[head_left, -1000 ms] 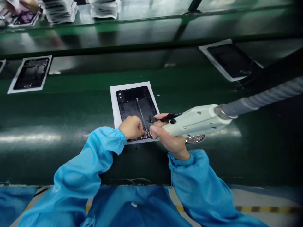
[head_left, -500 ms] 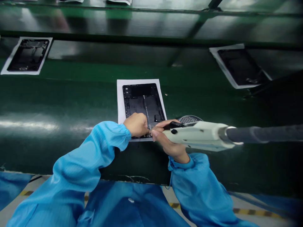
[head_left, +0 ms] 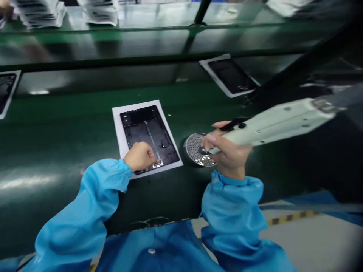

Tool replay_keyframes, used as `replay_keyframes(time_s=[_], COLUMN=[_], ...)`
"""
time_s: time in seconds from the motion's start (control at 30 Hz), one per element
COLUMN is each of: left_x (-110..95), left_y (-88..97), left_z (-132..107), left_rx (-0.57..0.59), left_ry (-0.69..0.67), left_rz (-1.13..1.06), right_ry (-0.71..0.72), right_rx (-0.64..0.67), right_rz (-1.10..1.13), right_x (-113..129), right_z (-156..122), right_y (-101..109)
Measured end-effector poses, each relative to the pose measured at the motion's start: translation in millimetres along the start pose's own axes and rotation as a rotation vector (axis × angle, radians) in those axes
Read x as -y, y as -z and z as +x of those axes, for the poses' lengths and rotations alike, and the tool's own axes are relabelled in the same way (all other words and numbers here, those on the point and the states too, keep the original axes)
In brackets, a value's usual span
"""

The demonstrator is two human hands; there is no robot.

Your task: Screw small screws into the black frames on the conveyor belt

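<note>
A black tablet frame (head_left: 147,132) lies on a white sheet (head_left: 117,124) on the green conveyor belt (head_left: 56,124). My left hand (head_left: 140,156) rests curled on the frame's near edge, fingers pressed together beside a small metal part. My right hand (head_left: 224,149) grips a white electric screwdriver (head_left: 272,122), whose tip sits over a round perforated screw dish (head_left: 195,149) to the right of the sheet.
Another tablet frame on a white sheet (head_left: 229,75) lies further back on the right, and one more (head_left: 7,90) shows at the left edge. Stacks of white sheets (head_left: 39,13) sit beyond the belt. A dark hose (head_left: 337,100) trails from the screwdriver to the right.
My right hand has swung the screwdriver away from the tablet frame rightwards to the screw dish. My left hand has stayed on the frame's near edge. The camera view shifted.
</note>
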State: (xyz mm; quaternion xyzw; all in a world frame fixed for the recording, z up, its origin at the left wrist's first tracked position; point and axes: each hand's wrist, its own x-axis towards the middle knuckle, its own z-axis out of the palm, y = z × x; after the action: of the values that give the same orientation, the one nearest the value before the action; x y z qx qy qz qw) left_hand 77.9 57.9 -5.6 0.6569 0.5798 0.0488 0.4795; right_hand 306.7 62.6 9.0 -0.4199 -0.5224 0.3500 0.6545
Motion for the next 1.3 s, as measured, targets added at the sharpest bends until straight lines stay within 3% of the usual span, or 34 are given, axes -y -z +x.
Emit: replay_keyframes(time_s=[0.2, 0.63, 1.3], left_x=[1, 2, 3], left_y=[4.5, 8.4, 9.6], left_z=[0, -1, -1], left_rx=[0.010, 0.012, 0.004], left_ry=[0.041, 0.054, 0.046], left_rz=[-0.021, -0.037, -0.039], right_ry=[-0.006, -0.172, -0.237], right_rx=[0.009, 0.136, 0.130], right_rz=[-0.004, 0.044, 0.023], right_x=[-9, -5, -4], right_z=[9, 5, 5], right_y=[6, -7, -12])
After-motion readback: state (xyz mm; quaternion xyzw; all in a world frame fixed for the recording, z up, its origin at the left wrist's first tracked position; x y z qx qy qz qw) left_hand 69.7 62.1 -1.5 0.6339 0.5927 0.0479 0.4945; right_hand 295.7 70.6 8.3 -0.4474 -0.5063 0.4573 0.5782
